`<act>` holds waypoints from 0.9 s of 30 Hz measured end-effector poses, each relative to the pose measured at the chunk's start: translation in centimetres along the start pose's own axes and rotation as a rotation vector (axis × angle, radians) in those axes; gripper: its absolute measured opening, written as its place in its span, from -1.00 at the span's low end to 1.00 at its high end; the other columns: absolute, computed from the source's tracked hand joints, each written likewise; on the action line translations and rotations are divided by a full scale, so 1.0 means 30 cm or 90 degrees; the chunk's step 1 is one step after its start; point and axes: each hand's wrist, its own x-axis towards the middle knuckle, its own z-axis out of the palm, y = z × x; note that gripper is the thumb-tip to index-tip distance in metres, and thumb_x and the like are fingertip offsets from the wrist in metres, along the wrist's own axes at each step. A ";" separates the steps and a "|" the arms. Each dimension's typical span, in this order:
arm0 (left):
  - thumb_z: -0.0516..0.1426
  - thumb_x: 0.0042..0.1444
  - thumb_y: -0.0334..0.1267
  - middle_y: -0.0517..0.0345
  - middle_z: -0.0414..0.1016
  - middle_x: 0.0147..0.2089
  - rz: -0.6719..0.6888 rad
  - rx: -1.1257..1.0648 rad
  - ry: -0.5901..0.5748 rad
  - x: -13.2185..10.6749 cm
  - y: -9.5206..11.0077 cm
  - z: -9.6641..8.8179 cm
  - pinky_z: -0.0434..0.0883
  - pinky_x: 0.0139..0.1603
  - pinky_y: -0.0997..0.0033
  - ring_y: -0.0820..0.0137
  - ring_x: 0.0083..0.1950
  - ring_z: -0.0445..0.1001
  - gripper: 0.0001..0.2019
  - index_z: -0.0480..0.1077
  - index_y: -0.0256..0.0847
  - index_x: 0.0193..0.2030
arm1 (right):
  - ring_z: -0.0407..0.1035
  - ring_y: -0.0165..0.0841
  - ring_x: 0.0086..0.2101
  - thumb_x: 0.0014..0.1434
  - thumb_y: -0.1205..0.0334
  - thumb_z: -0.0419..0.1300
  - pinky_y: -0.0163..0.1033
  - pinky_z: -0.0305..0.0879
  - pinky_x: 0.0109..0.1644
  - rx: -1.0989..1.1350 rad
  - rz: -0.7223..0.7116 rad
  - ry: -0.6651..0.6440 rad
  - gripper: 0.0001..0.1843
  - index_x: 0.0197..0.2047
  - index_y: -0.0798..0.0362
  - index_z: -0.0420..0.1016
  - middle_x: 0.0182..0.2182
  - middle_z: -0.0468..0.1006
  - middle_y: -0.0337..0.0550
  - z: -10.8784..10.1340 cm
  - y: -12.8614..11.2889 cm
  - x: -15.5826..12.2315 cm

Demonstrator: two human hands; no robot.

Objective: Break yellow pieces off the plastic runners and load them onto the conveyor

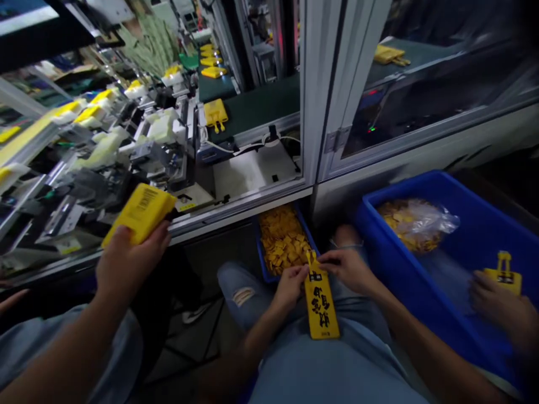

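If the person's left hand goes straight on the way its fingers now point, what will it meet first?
The left hand would first meet the forked top of the yellow tag, almost at its fingertips; the right hand seems next, though depth is unclear.

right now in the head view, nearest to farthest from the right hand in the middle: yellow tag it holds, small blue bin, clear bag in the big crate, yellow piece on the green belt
From the right hand:
1. yellow tag, in its grip, centre
2. small blue bin, just left
3. clear bag, right, inside big blue crate
4. yellow piece, far up left on green belt
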 end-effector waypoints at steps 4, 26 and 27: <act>0.23 -0.13 0.25 0.08 0.50 -0.49 0.000 0.005 -0.009 0.002 -0.010 -0.012 0.26 -0.55 0.53 0.43 -0.52 0.41 -0.39 0.50 -0.38 -0.28 | 0.50 -0.24 -0.25 0.08 0.27 0.23 -0.19 0.37 -0.13 -0.121 -0.028 -0.073 -0.83 -0.27 0.03 0.64 -0.28 0.65 -0.15 0.026 0.001 -0.001; 0.32 -0.08 -0.21 0.14 0.48 -0.32 0.024 0.105 -0.235 -0.174 0.180 -0.075 0.31 -0.17 0.47 0.43 -0.26 0.42 -0.72 0.45 -0.30 -0.25 | 0.02 -0.52 -0.54 0.10 0.05 0.23 -0.38 -0.08 -0.50 0.079 0.011 -0.194 -0.66 -0.50 0.07 0.22 -0.60 0.15 -0.39 0.111 -0.044 -0.118; 0.30 -0.06 -0.25 0.16 0.46 -0.33 0.037 0.127 -0.227 -0.193 0.185 -0.073 0.31 -0.17 0.47 0.44 -0.26 0.40 -0.77 0.44 -0.29 -0.27 | 0.01 -0.52 -0.54 0.09 0.10 0.23 -0.38 -0.09 -0.50 0.064 -0.004 -0.200 -0.67 -0.51 0.07 0.19 -0.60 0.14 -0.40 0.117 -0.054 -0.122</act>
